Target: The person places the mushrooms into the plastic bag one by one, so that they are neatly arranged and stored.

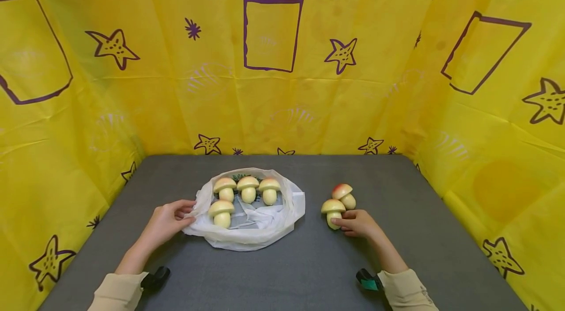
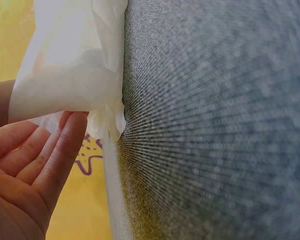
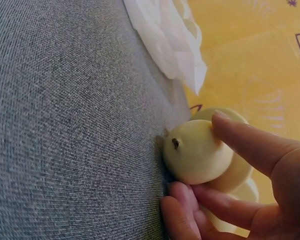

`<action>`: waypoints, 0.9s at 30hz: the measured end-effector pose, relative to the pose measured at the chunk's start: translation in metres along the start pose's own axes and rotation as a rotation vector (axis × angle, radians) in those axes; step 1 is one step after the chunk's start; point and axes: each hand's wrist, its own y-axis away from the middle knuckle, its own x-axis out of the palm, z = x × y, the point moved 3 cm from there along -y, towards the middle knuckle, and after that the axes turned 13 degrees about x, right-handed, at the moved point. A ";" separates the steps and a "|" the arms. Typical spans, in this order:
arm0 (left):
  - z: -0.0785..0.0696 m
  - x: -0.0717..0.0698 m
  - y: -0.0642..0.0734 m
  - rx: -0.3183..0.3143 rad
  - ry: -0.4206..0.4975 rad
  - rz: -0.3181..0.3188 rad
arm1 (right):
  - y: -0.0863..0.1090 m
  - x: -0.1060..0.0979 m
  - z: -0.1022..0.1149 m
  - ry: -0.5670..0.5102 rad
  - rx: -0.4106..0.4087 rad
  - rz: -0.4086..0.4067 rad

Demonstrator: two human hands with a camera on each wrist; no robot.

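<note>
A white plastic bag (image 1: 247, 245) lies with its mouth spread wide, and several toy mushrooms (image 1: 248, 193) with tan caps and pale stems rest inside. My left hand (image 1: 165, 222) holds the bag's left rim between thumb and fingers; in the left wrist view the thin plastic (image 2: 70, 75) covers part of the thumb. To the right of the bag, my right hand (image 1: 359, 224) grips the stem of a toy mushroom (image 1: 333, 207). Its pale stem end (image 3: 197, 155) with a small dark spot faces the right wrist camera. Just behind it lies another mushroom (image 1: 343, 193) with a reddish cap.
The dark grey tabletop (image 1: 265, 281) carries everything. Yellow cloth walls (image 1: 282, 105) with purple stars and frames enclose its back and sides. Black straps (image 1: 155, 279) sit at both wrists, below beige sleeves (image 1: 406, 289).
</note>
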 end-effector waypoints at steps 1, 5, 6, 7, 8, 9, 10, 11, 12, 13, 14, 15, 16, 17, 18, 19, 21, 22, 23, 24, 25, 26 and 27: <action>0.000 0.000 0.000 0.000 0.001 0.000 | 0.000 0.000 0.000 0.004 -0.001 -0.001; 0.000 0.000 0.000 -0.004 0.004 0.003 | 0.000 0.001 0.001 0.007 0.008 0.000; 0.001 0.001 0.000 -0.005 0.006 0.003 | 0.000 0.001 0.001 0.008 0.008 0.002; 0.001 0.001 0.000 -0.006 0.006 0.004 | 0.000 0.001 0.001 0.003 0.010 0.003; 0.001 0.001 -0.001 -0.008 0.007 0.005 | 0.000 0.001 0.001 -0.002 0.012 0.005; 0.001 0.001 -0.001 -0.009 0.006 0.006 | 0.000 0.001 0.001 -0.006 0.012 0.007; 0.001 0.001 -0.001 -0.009 0.006 0.008 | 0.000 0.001 0.001 -0.007 0.010 0.010; 0.001 0.001 -0.001 -0.009 0.007 0.009 | 0.001 0.001 0.001 -0.013 0.011 0.012; 0.001 0.001 -0.001 -0.010 0.007 0.010 | 0.001 0.001 0.001 -0.020 0.013 0.015; 0.001 0.001 -0.001 -0.010 0.007 0.010 | 0.001 0.001 0.002 -0.027 0.014 0.017; 0.001 0.001 -0.001 -0.011 0.007 0.010 | 0.001 0.000 0.002 -0.031 0.015 0.019; 0.001 0.000 -0.001 -0.012 0.007 0.011 | 0.001 0.000 0.002 -0.036 0.014 0.020; 0.001 0.000 -0.001 -0.010 0.007 0.012 | 0.002 0.000 0.003 -0.042 0.014 0.021; 0.001 0.000 -0.001 -0.012 0.008 0.010 | 0.002 0.000 0.004 -0.048 0.013 0.024; 0.001 0.000 -0.001 -0.012 0.008 0.010 | 0.003 0.000 0.004 -0.052 0.011 0.026; 0.001 0.001 -0.001 -0.012 0.006 0.010 | 0.004 0.000 0.005 -0.053 0.009 0.028; 0.001 0.001 -0.001 -0.013 0.007 0.008 | 0.005 0.000 0.006 -0.059 0.004 0.030; 0.001 0.001 -0.001 -0.013 0.007 0.007 | 0.005 0.000 0.006 -0.060 0.001 0.030; 0.001 0.000 -0.001 -0.016 0.007 0.005 | 0.006 0.000 0.007 -0.060 -0.001 0.031; 0.001 0.001 -0.001 -0.015 0.006 0.007 | 0.006 0.000 0.007 -0.059 -0.002 0.028; 0.001 0.001 -0.001 -0.015 0.006 0.008 | 0.007 0.000 0.008 -0.058 -0.003 0.023; 0.001 0.001 -0.001 -0.016 0.007 0.009 | 0.007 0.000 0.008 -0.058 -0.002 0.017; 0.001 0.001 -0.001 -0.016 0.006 0.009 | 0.007 0.000 0.009 -0.051 -0.005 0.009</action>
